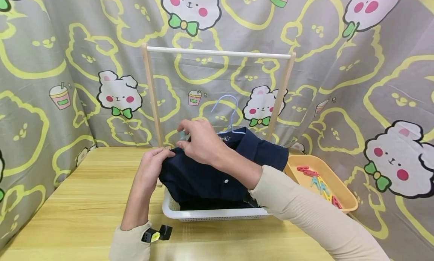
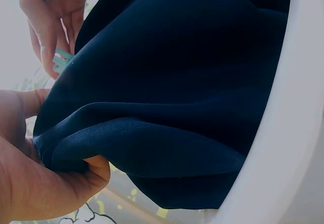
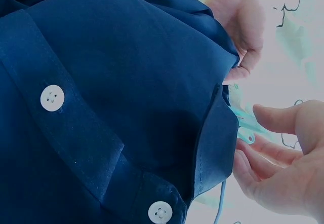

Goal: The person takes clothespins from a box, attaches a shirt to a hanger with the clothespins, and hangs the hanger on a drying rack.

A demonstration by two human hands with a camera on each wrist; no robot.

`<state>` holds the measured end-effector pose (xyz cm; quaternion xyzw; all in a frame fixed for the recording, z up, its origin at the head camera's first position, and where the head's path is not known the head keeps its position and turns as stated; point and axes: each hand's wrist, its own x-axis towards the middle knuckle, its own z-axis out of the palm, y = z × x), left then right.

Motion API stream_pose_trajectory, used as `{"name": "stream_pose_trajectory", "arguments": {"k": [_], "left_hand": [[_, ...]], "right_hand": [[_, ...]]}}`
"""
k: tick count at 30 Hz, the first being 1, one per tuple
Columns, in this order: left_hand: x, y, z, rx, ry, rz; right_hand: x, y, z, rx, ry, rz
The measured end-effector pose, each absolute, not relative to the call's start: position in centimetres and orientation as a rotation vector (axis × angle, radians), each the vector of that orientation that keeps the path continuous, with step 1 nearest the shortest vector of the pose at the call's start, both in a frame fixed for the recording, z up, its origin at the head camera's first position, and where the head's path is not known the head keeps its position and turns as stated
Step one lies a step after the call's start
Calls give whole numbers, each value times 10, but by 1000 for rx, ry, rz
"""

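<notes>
A dark navy shirt (image 1: 203, 178) with white buttons (image 3: 52, 98) hangs over a white basket (image 1: 217, 214), a light blue hanger (image 1: 231, 114) rising from its collar. My left hand (image 1: 150, 168) pinches the shirt's shoulder edge at the left; in the left wrist view its fingers fold around the cloth. My right hand (image 1: 205, 142) reaches across to the same shoulder. Between its thumb and fingers is a teal clothespin (image 3: 247, 127), right at the fabric edge beside the collar. The left wrist view shows that clothespin partly hidden by the shirt and fingers.
Behind the basket stands a rack with wooden posts (image 1: 152, 95) and a white rod (image 1: 217, 52). A yellow-orange tray (image 1: 349, 202) with several colored clothespins (image 1: 318, 183) sits at the right. Everything stands on a wooden table (image 1: 84, 200), with a patterned curtain (image 1: 210, 12) around it.
</notes>
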<state>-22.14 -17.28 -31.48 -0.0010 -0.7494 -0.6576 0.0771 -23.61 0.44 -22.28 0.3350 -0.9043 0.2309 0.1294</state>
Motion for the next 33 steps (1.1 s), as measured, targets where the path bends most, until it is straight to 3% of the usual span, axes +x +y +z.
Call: {"name": "stream_pose_trajectory", "arguments": {"k": [18,33], "left_hand": [[-223,-173,-315,2,-2233,-1960],[-224,-173,-317,0,-2217,-1961]], "right_hand": [[-232,19,-217,903,-2617,741],[-224,69,-217,843,-2329,788]]}}
